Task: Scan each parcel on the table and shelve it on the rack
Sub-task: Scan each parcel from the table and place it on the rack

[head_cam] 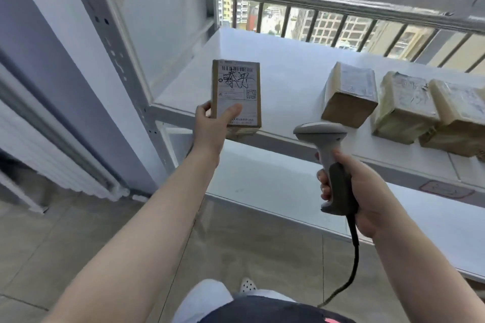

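The parcel [236, 94] sits label-up at the rack shelf's [288, 78] front edge, pinched by the left hand [212, 126], thumb on the label. At four o'clock, the right hand [354, 191] grips a scanner [328, 155]. Three boxes [349, 94] lie at three o'clock.

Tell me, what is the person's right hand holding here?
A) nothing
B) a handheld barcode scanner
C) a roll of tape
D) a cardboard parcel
B: the right hand is curled round the grip of a grey corded barcode scanner, while the left hand holds the labelled cardboard parcel at the front edge of the rack shelf.
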The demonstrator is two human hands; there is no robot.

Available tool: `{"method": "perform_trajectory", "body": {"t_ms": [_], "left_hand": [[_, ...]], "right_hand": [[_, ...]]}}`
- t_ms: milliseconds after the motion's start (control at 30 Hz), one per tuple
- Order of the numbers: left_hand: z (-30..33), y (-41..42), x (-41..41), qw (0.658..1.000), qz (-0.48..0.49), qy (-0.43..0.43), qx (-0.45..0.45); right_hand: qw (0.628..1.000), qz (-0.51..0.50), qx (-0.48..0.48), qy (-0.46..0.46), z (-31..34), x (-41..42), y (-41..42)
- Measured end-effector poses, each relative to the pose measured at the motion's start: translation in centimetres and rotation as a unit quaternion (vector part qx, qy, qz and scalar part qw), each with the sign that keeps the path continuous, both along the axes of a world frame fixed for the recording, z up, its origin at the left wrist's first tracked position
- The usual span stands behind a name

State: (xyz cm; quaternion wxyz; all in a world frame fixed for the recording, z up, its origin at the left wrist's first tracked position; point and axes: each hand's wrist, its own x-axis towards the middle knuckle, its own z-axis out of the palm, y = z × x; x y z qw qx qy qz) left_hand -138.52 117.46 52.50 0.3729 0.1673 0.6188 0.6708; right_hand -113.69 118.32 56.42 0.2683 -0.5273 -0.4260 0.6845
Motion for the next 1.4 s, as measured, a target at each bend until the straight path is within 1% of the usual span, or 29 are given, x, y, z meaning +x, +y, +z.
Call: {"method": "perform_trajectory", "body": {"t_ms": [67,267,467,600,700,867,1100,1267,1400], "left_hand": [[0.4,2.3,-0.7,1.000,-0.015,0.012,-0.020],[1.0,9.2,-2.7,0.985,-0.104,0.096,-0.101],[2.0,14.3,-1.3,0.947,-0.182,0.178,-0.197],[2.2,15.8,-0.4,0.916,-0.200,0.244,-0.247],[2.3,16.3,0.0,0.916,-0.208,0.236,-0.251],[2.1,16.4,0.6,0.938,-0.198,0.174,-0.225],[2.2,16.3,1.3,0.939,-0.190,0.173,-0.230],[2.1,16.0,1.4,0.945,-0.176,0.157,-0.227],[2.3,15.5,1.4,0.955,-0.161,0.139,-0.208]], "right_hand": [[1.000,-0.012,-0.004,-0.003,0.2,-0.9,0.6],[0.997,-0.072,-0.014,0.001,0.1,-3.5,1.3],[0.990,-0.142,-0.015,0.006,0.1,-5.0,1.1],[0.985,-0.171,-0.010,0.009,-0.2,-5.4,1.2],[0.983,-0.182,-0.007,0.006,-0.2,-5.4,1.3],[0.982,-0.191,0.000,0.009,-0.4,-5.3,1.7],[0.981,-0.193,-0.003,0.012,-0.7,-4.6,2.1],[0.980,-0.198,0.001,0.014,-0.7,-3.9,2.1],[0.980,-0.199,-0.001,0.020,-0.5,-3.7,2.1]]}}
